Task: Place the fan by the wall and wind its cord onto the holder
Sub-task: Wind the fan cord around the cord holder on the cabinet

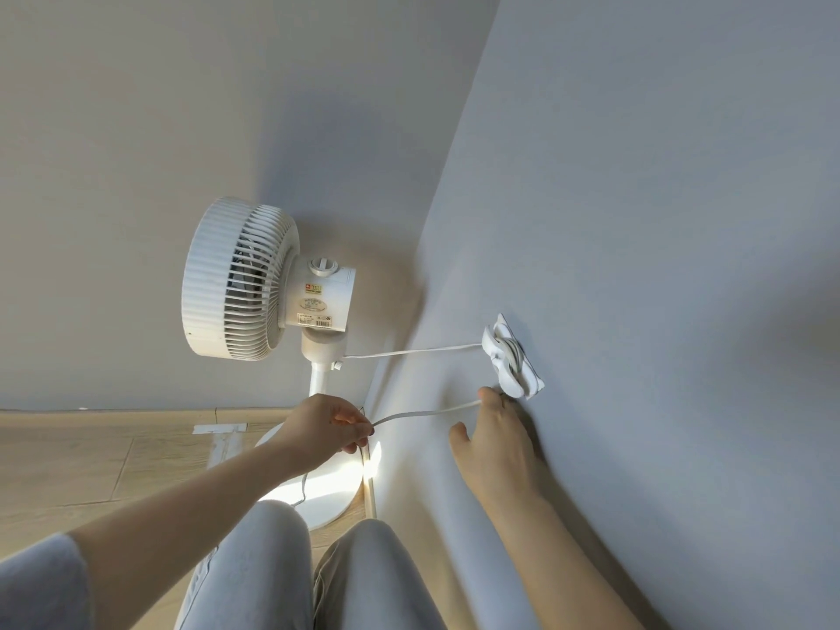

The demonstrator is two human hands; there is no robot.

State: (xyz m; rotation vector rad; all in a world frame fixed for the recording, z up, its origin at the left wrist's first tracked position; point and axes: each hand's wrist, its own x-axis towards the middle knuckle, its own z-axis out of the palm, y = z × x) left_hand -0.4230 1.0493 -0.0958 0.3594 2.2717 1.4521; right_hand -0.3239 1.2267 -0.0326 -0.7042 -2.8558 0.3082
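We see a white pedestal fan with a round ribbed grille [241, 279] standing on its round white base in the corner, close to the pale grey-blue wall [636, 220], just beyond our left hand [325, 427]. The motor housing carries a small red logo, a yellowish oval sticker and a white rating label, but the writing on them is too small for us to read. A knob sits on top of the housing.

Our left hand is closed in a pinch on the flat white power cord [422, 409], thumb and fingertips gripping it in front of the fan's pole. From that pinch the cord runs to our right hand [497, 441], which lies against the wall with its fingers loosely spread; its fingertips touch the cord just below the white plastic cord holder stuck to the wall [511, 356]. We cannot tell whether the right hand actually grips the cord or only guides it.

Several turns of cord are already wrapped around the holder, just above the right hand. Another stretch of cord runs from the holder to the fan's neck, above both hands. A thin loose length hangs below the left hand over the base, towards the light wooden floor [91, 470].
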